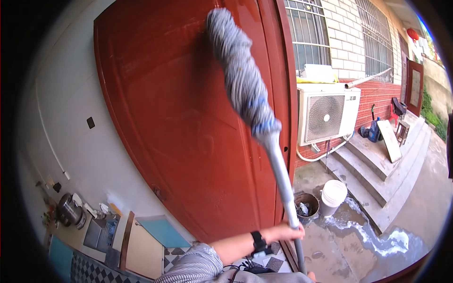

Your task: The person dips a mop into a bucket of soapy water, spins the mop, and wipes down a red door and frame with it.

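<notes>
A mop (243,78) with a twisted grey string head is raised in front of a red door (155,118). Its head is by the upper part of the door; whether the strings touch the panel I cannot tell. My left hand (285,231), with a black watch on the wrist, is closed round the grey mop handle (281,177). Lower down, at the bottom edge, a small part of my right hand (311,276) shows at the lower end of the handle, closed on it; most of that hand is out of view.
Outside the doorway stand a white bucket (333,194) and a dark bin (306,206) beside foamy water (396,243). An air-conditioner unit (325,115) hangs above them, near concrete steps (377,184). Indoors at lower left is a counter with a sink (100,234) and a metal pot (71,210).
</notes>
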Demonstrator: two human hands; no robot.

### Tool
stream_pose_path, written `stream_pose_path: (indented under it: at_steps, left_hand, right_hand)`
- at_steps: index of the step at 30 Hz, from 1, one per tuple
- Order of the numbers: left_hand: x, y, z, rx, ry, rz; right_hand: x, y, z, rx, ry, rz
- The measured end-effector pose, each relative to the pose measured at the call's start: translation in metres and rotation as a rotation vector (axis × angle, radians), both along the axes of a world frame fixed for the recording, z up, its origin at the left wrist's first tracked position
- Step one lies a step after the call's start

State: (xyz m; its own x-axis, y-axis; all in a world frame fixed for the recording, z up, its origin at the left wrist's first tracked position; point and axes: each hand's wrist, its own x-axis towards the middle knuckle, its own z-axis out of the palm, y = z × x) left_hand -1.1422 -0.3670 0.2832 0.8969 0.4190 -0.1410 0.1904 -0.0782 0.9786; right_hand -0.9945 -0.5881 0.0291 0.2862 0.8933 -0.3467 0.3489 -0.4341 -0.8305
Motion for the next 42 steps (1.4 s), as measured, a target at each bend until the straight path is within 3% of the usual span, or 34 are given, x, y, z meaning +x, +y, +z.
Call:
stream_pose_path:
  at_steps: [1, 2, 4, 6, 9, 11, 14, 16, 19, 22, 24, 25, 28, 32, 34, 37, 40, 42]
  left_hand:
    - [0.000, 0.013, 0.019, -0.027, -0.058, 0.034]
    - [0.000, 0.023, 0.053, 0.098, -0.008, 0.089]
    - [0.003, 0.040, 0.088, 0.107, -0.043, 0.136]
    - [0.006, 0.043, 0.106, 0.113, -0.040, 0.190]
    - [0.015, 0.037, 0.070, 0.100, -0.038, 0.073]
    - [0.018, 0.007, 0.024, -0.021, -0.061, 0.033]
    - [0.022, -0.039, -0.031, 0.131, -0.003, -0.223]
    - [0.029, -0.062, -0.076, -0.015, -0.017, -0.323]
    - [0.033, -0.063, -0.079, 0.026, -0.030, -0.396]
    - [0.036, -0.051, -0.062, -0.028, 0.038, -0.320]
    - [0.040, -0.030, -0.032, 0.140, 0.059, -0.278]
    - [0.043, -0.016, -0.019, 0.054, 0.002, -0.219]
    - [0.051, 0.027, 0.060, 0.105, -0.073, -0.069]
    - [0.044, 0.054, 0.138, 0.058, -0.372, 0.117]
    - [0.045, 0.055, 0.141, 0.071, -0.426, 0.138]
    - [0.038, 0.037, 0.125, 0.127, -0.363, 0.107]
    - [0.033, 0.010, 0.057, 0.011, -0.217, -0.046]
    - [0.029, -0.017, 0.012, 0.106, -0.263, 0.044]
  right_hand:
    - [0.006, 0.014, -0.010, 0.044, 0.033, 0.082]
    - [0.000, 0.033, 0.014, 0.035, 0.036, 0.020]
    - [-0.018, 0.064, 0.077, -0.014, -0.038, -0.116]
    - [-0.011, 0.080, 0.048, 0.095, -0.036, -0.145]
    - [-0.009, 0.050, 0.054, 0.096, -0.004, -0.190]
    - [0.001, 0.014, 0.017, 0.080, -0.018, -0.179]
    - [0.000, -0.028, 0.015, -0.047, -0.043, -0.220]
    - [-0.002, -0.045, 0.016, -0.093, -0.046, -0.248]
    - [-0.005, -0.060, 0.014, -0.136, -0.050, -0.278]
    - [-0.006, -0.056, 0.013, -0.123, -0.056, -0.292]
    - [-0.010, -0.040, 0.013, -0.093, -0.069, -0.292]
    - [-0.011, -0.027, 0.014, -0.068, -0.081, -0.295]
    - [-0.006, 0.029, 0.027, 0.034, -0.137, -0.306]
    - [-0.001, 0.094, 0.105, 0.055, -0.150, -0.228]
    - [-0.004, 0.096, 0.116, 0.126, -0.155, -0.231]
    - [-0.004, 0.072, 0.099, 0.116, -0.216, -0.251]
    - [0.000, 0.014, 0.050, -0.033, -0.189, -0.264]
    - [-0.001, -0.021, 0.035, -0.078, -0.153, -0.269]
